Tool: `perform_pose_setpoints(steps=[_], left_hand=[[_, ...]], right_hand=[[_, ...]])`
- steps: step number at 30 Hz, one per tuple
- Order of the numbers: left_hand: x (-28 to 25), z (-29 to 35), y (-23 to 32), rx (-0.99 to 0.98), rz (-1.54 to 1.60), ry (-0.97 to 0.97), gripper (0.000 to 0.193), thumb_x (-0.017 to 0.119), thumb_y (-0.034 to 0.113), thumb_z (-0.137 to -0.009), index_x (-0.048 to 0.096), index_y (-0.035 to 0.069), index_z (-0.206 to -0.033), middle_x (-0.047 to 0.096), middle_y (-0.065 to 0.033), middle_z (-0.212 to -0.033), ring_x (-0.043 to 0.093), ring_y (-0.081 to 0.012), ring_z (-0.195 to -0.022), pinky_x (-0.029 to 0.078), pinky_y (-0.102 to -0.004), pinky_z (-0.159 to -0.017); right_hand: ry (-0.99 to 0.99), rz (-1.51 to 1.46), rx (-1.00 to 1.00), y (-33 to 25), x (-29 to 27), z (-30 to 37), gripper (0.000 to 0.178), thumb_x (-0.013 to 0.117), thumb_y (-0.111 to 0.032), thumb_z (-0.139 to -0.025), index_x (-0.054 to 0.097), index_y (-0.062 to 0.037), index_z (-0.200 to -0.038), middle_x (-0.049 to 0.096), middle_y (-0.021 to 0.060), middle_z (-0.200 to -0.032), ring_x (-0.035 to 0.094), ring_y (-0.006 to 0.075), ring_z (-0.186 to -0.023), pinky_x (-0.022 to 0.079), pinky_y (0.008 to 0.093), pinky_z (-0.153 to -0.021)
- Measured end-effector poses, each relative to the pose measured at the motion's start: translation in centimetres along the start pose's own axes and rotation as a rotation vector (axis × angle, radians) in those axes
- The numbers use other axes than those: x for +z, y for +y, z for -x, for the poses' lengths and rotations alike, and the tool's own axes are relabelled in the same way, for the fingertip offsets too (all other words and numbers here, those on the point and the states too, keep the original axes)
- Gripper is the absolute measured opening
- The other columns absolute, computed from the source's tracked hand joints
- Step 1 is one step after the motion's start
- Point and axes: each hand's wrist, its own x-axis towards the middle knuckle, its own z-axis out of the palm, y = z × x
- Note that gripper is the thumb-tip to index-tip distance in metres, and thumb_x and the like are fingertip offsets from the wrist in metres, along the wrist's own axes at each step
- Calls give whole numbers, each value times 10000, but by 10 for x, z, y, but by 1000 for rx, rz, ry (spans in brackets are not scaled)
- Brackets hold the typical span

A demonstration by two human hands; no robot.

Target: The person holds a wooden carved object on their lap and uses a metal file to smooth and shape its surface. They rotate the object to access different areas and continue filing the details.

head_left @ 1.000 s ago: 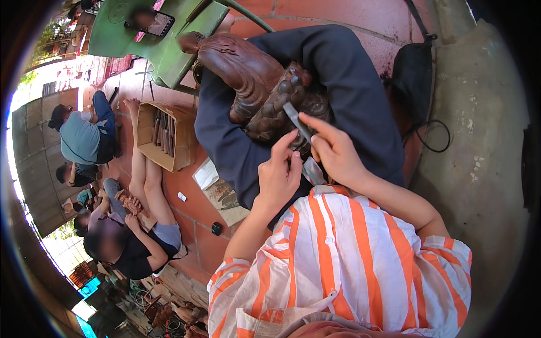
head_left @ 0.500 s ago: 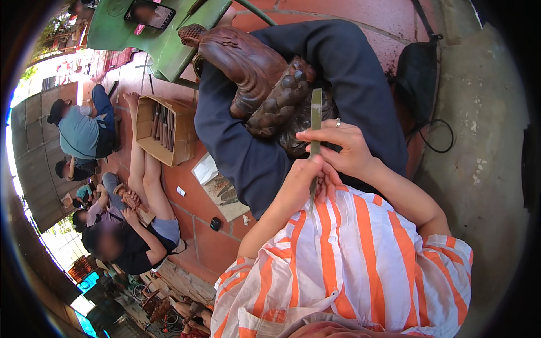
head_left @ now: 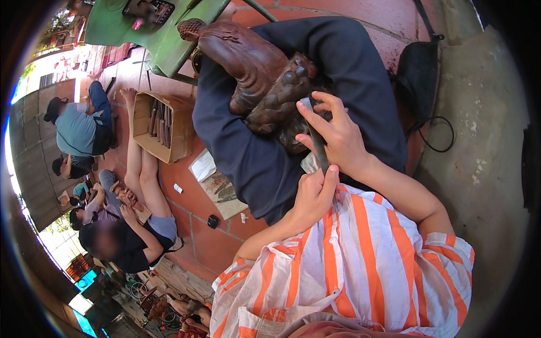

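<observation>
A carved dark-brown wooden statue [head_left: 248, 59] of a robed, seated figure lies tilted across my lap, between my dark-trousered legs. Over its lower end I hold a narrow, flat, dark-grey strip [head_left: 319, 141]; its exact kind is unclear. My left hand [head_left: 314, 194] is closed round the strip's near end, thumb laid along it. Higher up, my right hand [head_left: 341, 138] pinches the strip, fingers bent round the far end. A small whitish piece [head_left: 310, 162] shows just beyond my left hand. My hands partly cover the statue's base.
On the left, a cardboard box [head_left: 179, 132] of wooden-handled tools stands by a seated person's legs [head_left: 147, 169]. A green table [head_left: 132, 36] with a phone is at the far left. A board [head_left: 228, 205] and a small black case [head_left: 212, 221] lie on the tiles; a black bag [head_left: 417, 79] lies right.
The strip has turned, its far end swinging left and its near end right. My right hand has shifted up along it, and its fingers now reach the far end.
</observation>
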Motion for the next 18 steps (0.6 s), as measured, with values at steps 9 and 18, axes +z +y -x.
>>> perform_pose_setpoints(steps=[9,18], left_hand=[[-17,-15,23,48,-131,115,377,446,196,-1032,566,-18,-746,550,-139,-529,584,-271,-468,436,-379,-490],[-13,-3,18,87,-225,153,349,467,161,-1008,582,-24,-735,540,-207,-559,565,-388,-506,429,-426,-503]], right_hand=[[34,122,-127,13,12,-17,446,776,-258,-756,665,-18,-1116,660,89,-1122,676,234,-861,562,309,-698],[-39,7,-37,3,11,-3,479,812,-201,-727,667,-22,-1146,662,91,-1184,691,247,-917,570,309,-720]])
